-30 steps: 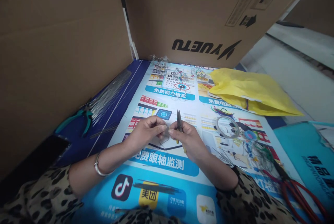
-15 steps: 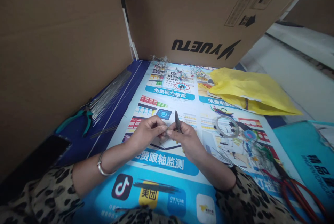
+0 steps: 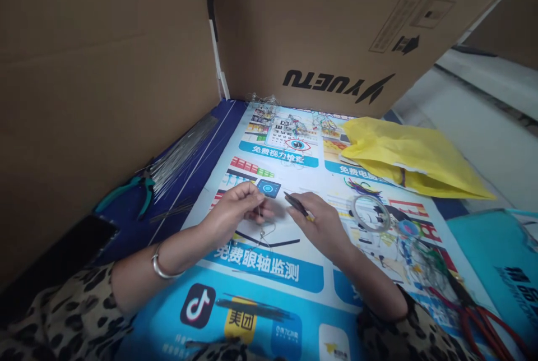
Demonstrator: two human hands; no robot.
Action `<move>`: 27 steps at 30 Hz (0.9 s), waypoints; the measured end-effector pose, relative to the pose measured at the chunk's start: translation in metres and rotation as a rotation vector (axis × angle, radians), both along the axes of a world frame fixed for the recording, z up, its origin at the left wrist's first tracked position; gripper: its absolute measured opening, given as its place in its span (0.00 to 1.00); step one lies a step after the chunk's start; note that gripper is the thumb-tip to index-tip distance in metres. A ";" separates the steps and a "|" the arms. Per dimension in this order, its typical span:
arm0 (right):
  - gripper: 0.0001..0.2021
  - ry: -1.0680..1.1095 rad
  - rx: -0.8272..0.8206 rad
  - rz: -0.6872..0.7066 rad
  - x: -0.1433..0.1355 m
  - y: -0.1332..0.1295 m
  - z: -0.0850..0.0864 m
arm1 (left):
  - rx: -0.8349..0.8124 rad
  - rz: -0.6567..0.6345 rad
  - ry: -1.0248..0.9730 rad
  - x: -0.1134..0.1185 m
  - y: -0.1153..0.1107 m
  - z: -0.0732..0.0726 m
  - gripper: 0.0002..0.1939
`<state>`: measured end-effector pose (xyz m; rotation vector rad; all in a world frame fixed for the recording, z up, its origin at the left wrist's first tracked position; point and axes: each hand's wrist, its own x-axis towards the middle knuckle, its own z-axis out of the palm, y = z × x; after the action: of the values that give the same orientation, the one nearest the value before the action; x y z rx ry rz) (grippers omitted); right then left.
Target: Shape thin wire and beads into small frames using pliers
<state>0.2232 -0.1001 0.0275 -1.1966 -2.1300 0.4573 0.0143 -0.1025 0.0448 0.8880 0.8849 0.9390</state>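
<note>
Between the thumb and forefinger of my left hand (image 3: 241, 206) is a thin wire piece (image 3: 262, 233), whose bent loops hang below the fingers over the printed sheet (image 3: 311, 288). To the right, my right hand (image 3: 319, 221) is wrapped round small dark pliers (image 3: 296, 204), their tips pointing up and left. A gap separates the two hands. The pliers do not touch the wire piece. Whether the plier jaws are closed is too small to tell.
Teal-handled pliers (image 3: 145, 193) lie by a bundle of straight wires (image 3: 182, 151) at left. Tape roll (image 3: 370, 213), tangled wires (image 3: 424, 257) and red-handled scissors (image 3: 483, 322) are at right. A yellow bag (image 3: 420, 151) lies behind. Cardboard walls (image 3: 105, 69) stand around. Dark wires (image 3: 252, 308) lie in front.
My hands have moved apart. The right hand has drawn away to the right with the pliers, now tilted left. The wire piece hangs in clearer view below my left hand. The view has shifted slightly.
</note>
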 end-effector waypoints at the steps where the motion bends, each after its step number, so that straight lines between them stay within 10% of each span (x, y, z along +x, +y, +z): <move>1: 0.10 -0.088 0.123 -0.027 0.003 0.000 -0.002 | -0.012 0.004 -0.009 0.000 0.000 0.000 0.11; 9: 0.09 -0.513 0.632 -0.101 0.008 -0.005 -0.001 | -0.084 0.016 -0.008 0.001 -0.001 0.000 0.10; 27: 0.09 -0.551 0.712 -0.061 0.008 -0.009 -0.004 | -0.125 -0.020 0.012 0.002 -0.004 -0.002 0.11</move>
<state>0.2315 -0.1093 0.0232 -1.0140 -2.3655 -0.6940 0.0163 -0.1068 0.0429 0.7946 0.9332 0.8527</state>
